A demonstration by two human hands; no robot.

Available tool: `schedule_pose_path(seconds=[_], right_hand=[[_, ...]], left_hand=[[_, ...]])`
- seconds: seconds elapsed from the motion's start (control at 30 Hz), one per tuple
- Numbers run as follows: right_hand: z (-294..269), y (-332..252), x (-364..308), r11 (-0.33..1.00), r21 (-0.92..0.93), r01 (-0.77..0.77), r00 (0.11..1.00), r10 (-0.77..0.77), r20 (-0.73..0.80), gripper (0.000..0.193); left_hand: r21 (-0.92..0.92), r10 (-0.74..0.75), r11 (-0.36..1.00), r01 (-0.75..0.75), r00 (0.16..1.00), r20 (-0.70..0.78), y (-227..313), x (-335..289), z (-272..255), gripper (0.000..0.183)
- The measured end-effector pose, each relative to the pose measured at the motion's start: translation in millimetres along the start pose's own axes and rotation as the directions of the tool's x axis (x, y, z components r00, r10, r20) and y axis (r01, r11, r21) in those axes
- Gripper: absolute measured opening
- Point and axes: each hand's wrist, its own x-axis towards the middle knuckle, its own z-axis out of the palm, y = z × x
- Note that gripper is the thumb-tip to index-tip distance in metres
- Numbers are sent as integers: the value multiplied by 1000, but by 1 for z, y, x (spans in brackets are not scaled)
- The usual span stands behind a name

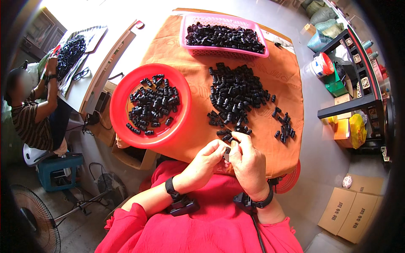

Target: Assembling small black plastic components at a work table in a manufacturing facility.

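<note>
Blue stool (61,161), grey floor (310,202)

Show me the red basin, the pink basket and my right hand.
Red basin (185,101), head view: right side of its rim.
Pink basket (230,51), head view: near side of its rim.
Right hand (250,164), head view: back of the hand.

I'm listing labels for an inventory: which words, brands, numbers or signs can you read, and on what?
Cardboard at lower right: dark characters on two panels; I don't copy out print.
White bucket: any markings too blurred to read.
Small black parts: too small to tell.
</note>
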Motion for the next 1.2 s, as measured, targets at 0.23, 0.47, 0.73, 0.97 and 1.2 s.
schedule_pose_path(seconds=[0.23,0.47,0.73,0.97,1.2], right_hand=[[4,-1,-1,1000,-6,-5,998,4,-70,22],[9,1,-4,998,-42,44,987,-50,-155,25],[-4,7,-3,1000,22,17,991,-14,-132,23],[-3,1,-5,999,-39,35,998,-37,-43,19],[1,3,-5,999,-43,34,998,-36,-49,20]], left_hand=[[-20,23,1000,-22,999,42,-1,-2,-1,18],[5,-2,1000,2,1000,-2,2,-4,2,19],[1,-96,995,96,995,-33,10,-7,2,21],[-43,-112,993,113,994,8,10,-5,2,22],[-27,-88,996,89,996,29,7,-5,0,22]])
